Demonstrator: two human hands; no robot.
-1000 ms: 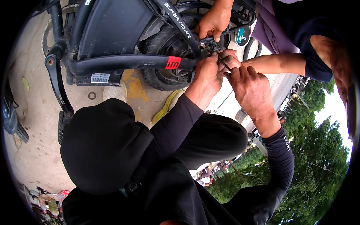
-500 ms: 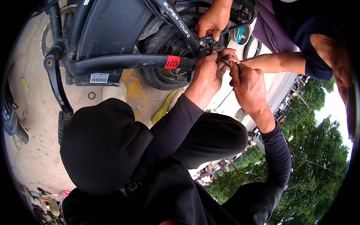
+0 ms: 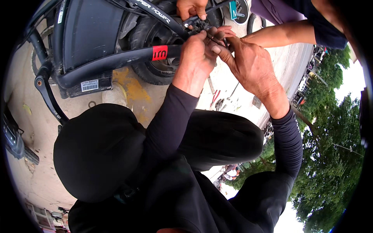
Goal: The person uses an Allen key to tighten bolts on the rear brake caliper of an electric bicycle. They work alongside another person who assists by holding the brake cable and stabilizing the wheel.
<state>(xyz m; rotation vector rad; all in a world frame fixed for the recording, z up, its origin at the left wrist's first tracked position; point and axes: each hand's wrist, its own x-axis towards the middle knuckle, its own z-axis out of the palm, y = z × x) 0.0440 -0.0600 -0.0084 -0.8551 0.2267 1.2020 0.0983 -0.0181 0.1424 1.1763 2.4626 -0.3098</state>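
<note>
From my end I see the left hand (image 3: 195, 52) bunched beside a dark metal fitting (image 3: 199, 25), next to the rear wheel (image 3: 149, 46) of a black electric bicycle (image 3: 95, 40); its fingers are drawn in, but what lies between their tips is hidden, so I cannot tell whether they pinch anything. The right hand (image 3: 251, 64) is curled in, its thumb and fingers apparently closed on the near end of a thin dark rod (image 3: 212, 38), which slants up and left toward the fitting. I can't make out where its tip sits. A co-worker's upper hand (image 3: 193, 8) grips just above the fitting, and that person's lower hand (image 3: 224, 32) reaches in behind the rod, so four hands share one tight spot. My main worry is a slip: if I let the right hand push off-line, the rod could jump from its seat and jab the left fingertips or the co-worker's fingers. Should either helper's hold slacken, the fitting may twist away mid-push. Any small loose part could drop to the ground, near the red-handled pliers (image 3: 215, 98), and be hard to find. With knuckles blocking my sight, I might well notice bad seating too late.
</note>
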